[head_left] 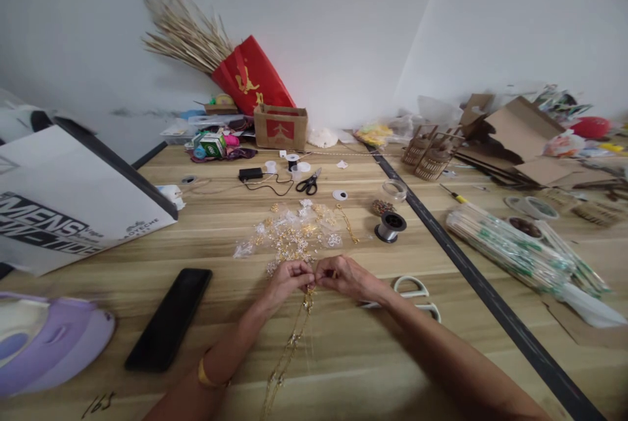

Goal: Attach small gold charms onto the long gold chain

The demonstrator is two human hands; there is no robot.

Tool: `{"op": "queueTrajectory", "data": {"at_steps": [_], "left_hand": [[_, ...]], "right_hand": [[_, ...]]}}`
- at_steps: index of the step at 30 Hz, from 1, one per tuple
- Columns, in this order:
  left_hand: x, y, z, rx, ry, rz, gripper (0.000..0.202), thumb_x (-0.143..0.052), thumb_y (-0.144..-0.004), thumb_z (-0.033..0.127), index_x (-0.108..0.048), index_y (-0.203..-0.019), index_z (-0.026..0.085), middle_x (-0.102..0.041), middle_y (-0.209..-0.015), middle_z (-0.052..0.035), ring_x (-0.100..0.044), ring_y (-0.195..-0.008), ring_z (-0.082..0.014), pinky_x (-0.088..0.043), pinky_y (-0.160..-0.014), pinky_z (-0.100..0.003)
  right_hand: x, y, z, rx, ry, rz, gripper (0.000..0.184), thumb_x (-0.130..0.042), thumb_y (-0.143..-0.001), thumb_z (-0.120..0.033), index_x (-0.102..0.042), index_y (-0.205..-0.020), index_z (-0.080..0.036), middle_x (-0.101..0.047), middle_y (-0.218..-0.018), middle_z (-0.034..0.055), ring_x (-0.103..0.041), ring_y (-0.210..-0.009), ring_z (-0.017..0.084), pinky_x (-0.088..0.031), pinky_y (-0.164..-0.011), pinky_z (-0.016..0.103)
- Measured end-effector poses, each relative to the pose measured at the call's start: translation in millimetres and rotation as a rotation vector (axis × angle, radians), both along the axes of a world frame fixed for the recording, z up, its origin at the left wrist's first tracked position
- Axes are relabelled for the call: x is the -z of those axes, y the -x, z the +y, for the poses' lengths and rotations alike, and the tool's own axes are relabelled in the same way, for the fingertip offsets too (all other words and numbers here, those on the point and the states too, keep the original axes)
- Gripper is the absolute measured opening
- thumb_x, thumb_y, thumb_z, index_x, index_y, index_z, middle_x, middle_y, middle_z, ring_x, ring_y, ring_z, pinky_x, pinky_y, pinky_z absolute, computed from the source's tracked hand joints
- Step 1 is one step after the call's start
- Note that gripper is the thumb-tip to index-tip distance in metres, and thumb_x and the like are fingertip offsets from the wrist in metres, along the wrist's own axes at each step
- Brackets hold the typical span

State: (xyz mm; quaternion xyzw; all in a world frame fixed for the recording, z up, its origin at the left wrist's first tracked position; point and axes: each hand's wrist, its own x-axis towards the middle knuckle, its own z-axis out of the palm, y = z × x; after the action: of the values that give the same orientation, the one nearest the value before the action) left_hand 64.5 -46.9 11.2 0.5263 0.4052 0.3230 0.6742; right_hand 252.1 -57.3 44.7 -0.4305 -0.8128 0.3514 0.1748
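My left hand (289,278) and my right hand (343,275) meet fingertip to fingertip above the wooden table (343,355). Both are pinched shut on the top end of a gold bead strand (289,342) that hangs down and trails toward me. Just beyond my fingers lies a pile of small clear bags with gold and silver beads (294,231). A short gold chain (347,223) lies at the pile's right. White-handled scissors (417,297) rest beside my right wrist. My left wrist wears a gold bangle (209,375).
A black phone (169,316) lies at my left, with a purple and white object (44,339) and a white shopping bag (63,199) further left. A wire spool (390,225), black scissors (309,182), a brown paper bag (280,127) and bundled sticks (515,251) sit beyond and to the right.
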Motion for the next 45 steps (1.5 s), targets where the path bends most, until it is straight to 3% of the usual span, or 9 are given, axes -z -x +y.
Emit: {"op": "queueTrajectory", "data": {"at_steps": [8, 14, 19, 23, 26, 28, 35, 45], "left_hand": [[4.1, 0.5, 3.2, -0.018, 0.023, 0.001, 0.026, -0.077, -0.055, 0.031, -0.062, -0.063, 0.011, -0.061, -0.056, 0.0001, -0.055, -0.053, -0.0108, -0.045, -0.055, -0.023], [7.3, 0.6, 4.5, -0.03, -0.074, 0.086, 0.017, -0.075, -0.055, 0.022, -0.062, -0.059, 0.012, -0.059, -0.055, 0.0008, -0.052, -0.052, -0.0095, -0.04, -0.054, -0.021], [4.3, 1.2, 3.7, -0.021, -0.165, 0.168, 0.012, -0.071, -0.059, 0.021, -0.062, -0.06, 0.012, -0.058, -0.055, 0.0008, -0.05, -0.053, -0.0093, -0.037, -0.053, -0.021], [0.9, 0.2, 2.2, 0.0, -0.194, 0.221, 0.012, -0.069, -0.062, 0.02, -0.062, -0.061, 0.012, -0.058, -0.056, 0.0004, -0.049, -0.053, -0.0093, -0.036, -0.053, -0.021], [0.5, -0.5, 2.0, 0.021, -0.195, 0.238, 0.012, -0.069, -0.064, 0.021, -0.062, -0.062, 0.011, -0.059, -0.058, -0.001, -0.051, -0.055, -0.01, -0.037, -0.054, -0.021], [1.3, -0.9, 2.0, 0.019, -0.195, 0.245, 0.012, -0.069, -0.064, 0.022, -0.062, -0.063, 0.011, -0.06, -0.057, -0.0011, -0.051, -0.054, -0.0102, -0.037, -0.054, -0.021], [3.5, -3.9, -0.3, -0.007, -0.235, 0.255, 0.01, -0.066, -0.064, 0.02, -0.062, -0.063, 0.012, -0.06, -0.058, -0.0018, -0.054, -0.055, -0.0115, -0.04, -0.055, -0.022], [3.1, -4.5, -2.6, -0.046, -0.31, 0.306, 0.007, -0.064, -0.065, 0.018, -0.061, -0.061, 0.013, -0.06, -0.058, -0.0018, -0.054, -0.055, -0.0114, -0.041, -0.054, -0.021]], "right_hand": [[-0.1, 1.1, 3.4, -0.026, 0.03, 0.009, 0.012, -0.056, -0.08, -0.02, -0.066, -0.079, -0.015, -0.064, -0.07, -0.0002, -0.053, -0.061, 0.01, -0.036, -0.057, 0.018], [5.6, 1.5, 1.1, -0.01, 0.055, 0.061, 0.01, -0.057, -0.079, -0.021, -0.066, -0.078, -0.015, -0.063, -0.07, 0.0, -0.052, -0.061, 0.01, -0.038, -0.058, 0.02], [17.1, -2.6, 1.3, 0.036, 0.118, 0.233, 0.008, -0.059, -0.078, -0.022, -0.062, -0.079, -0.014, -0.058, -0.069, -0.0011, -0.049, -0.06, 0.009, -0.037, -0.055, 0.019], [25.7, -1.7, 3.5, 0.113, 0.33, 0.406, 0.011, -0.06, -0.076, -0.024, -0.059, -0.081, -0.014, -0.057, -0.064, -0.0017, -0.05, -0.055, 0.008, -0.037, -0.05, 0.018], [27.8, 2.5, 4.0, 0.171, 0.541, 0.569, 0.018, -0.061, -0.075, -0.027, -0.055, -0.085, -0.014, -0.059, -0.062, -0.0012, -0.056, -0.053, 0.01, -0.042, -0.049, 0.02], [28.3, 5.2, 3.7, 0.185, 0.602, 0.64, 0.022, -0.065, -0.071, -0.029, -0.054, -0.084, -0.014, -0.061, -0.063, -0.0005, -0.059, -0.054, 0.011, -0.045, -0.05, 0.021], [40.0, 8.6, 2.2, 0.207, 0.637, 0.677, 0.026, -0.071, -0.066, -0.031, -0.054, -0.076, -0.014, -0.062, -0.062, -0.0005, -0.061, -0.054, 0.011, -0.048, -0.049, 0.02], [45.9, 7.0, 2.6, 0.192, 0.622, 0.592, 0.014, -0.065, -0.064, -0.019, -0.055, -0.072, -0.014, -0.056, -0.055, -0.005, -0.055, -0.047, 0.007, -0.046, -0.045, 0.017]]}}
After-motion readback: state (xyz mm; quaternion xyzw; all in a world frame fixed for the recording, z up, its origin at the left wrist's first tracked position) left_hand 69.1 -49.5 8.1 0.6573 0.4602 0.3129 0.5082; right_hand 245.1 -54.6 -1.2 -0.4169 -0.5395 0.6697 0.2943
